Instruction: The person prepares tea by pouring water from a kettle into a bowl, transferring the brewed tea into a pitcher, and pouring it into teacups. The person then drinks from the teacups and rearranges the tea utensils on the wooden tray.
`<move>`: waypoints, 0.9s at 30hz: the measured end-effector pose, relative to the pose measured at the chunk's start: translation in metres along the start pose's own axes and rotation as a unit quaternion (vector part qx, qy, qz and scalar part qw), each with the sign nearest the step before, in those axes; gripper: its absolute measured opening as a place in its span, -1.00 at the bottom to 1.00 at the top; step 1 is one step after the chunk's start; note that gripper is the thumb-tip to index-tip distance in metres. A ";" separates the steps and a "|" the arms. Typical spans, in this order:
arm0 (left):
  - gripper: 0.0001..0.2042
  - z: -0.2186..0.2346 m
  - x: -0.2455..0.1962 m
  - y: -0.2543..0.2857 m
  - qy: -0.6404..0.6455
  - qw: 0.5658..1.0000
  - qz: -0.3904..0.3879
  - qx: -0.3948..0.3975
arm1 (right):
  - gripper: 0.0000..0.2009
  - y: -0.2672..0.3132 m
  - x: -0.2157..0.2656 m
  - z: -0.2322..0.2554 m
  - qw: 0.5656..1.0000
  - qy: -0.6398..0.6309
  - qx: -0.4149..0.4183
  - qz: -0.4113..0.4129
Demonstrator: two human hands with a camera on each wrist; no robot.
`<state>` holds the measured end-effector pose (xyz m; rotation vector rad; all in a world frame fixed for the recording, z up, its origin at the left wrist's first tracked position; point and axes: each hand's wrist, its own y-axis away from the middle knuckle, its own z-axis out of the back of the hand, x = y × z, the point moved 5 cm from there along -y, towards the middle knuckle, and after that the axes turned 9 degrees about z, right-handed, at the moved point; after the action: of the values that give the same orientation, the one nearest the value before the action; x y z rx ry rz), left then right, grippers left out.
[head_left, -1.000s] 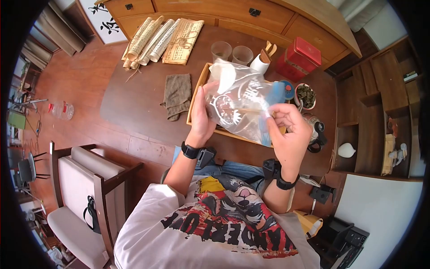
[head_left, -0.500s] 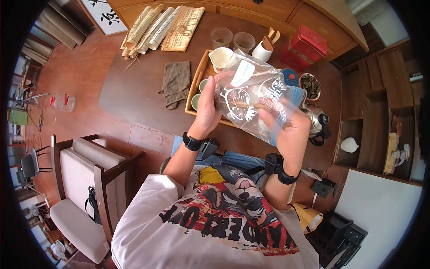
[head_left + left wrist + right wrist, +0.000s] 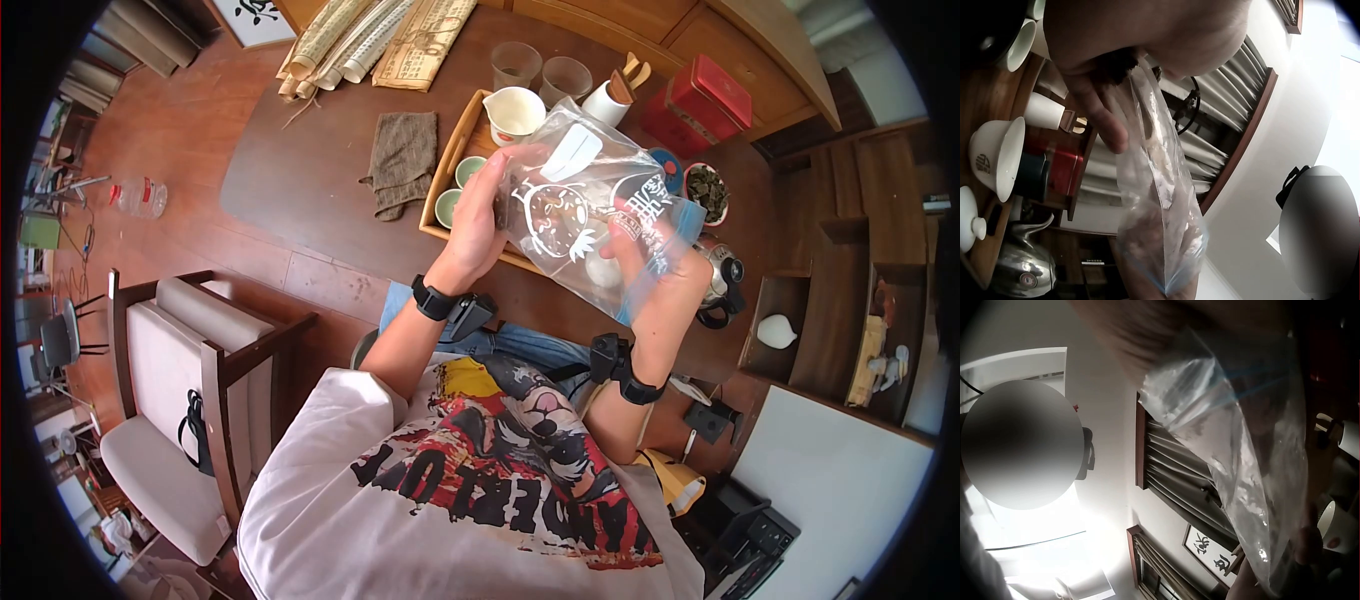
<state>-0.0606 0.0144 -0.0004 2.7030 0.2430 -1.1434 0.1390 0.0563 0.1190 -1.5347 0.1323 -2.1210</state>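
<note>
A clear plastic zip bag with white print and a blue zip strip is held up over a wooden tea tray. My left hand grips its lower-left end, fingers along the side; a dark clump shows beside them in the left wrist view. At the blue-edged mouth, my right hand reaches in, its fingers seen blurrily through the film. Whether they pinch anything I cannot tell. Behind the bag stand a white pitcher and green-lined cups on the tray.
Two clear cups, a white tool holder and a red tin stand behind. At the right are a bowl of dried leaves and a metal kettle. A brown cloth and bamboo scrolls lie left.
My right hand has gone from pinching the blue zip edge to having its fingers inside the bag's mouth. Bag and hands have shifted right, uncovering the pitcher and green cups.
</note>
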 end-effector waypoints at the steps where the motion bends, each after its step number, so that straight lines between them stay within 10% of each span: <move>1: -0.45 -0.003 -0.002 0.001 0.003 1.000 0.002 -0.001 | -0.76 0.000 0.000 -0.001 1.000 0.000 0.002 0.000; 27: -0.51 -0.003 -0.008 0.001 0.027 1.000 -0.007 0.013 | -0.71 -0.006 -0.011 -0.010 0.998 -0.049 0.000 -0.048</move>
<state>-0.0636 0.0133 0.0073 2.7630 0.2568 -1.0849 0.1303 0.0641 0.1085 -1.6737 0.0252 -2.1130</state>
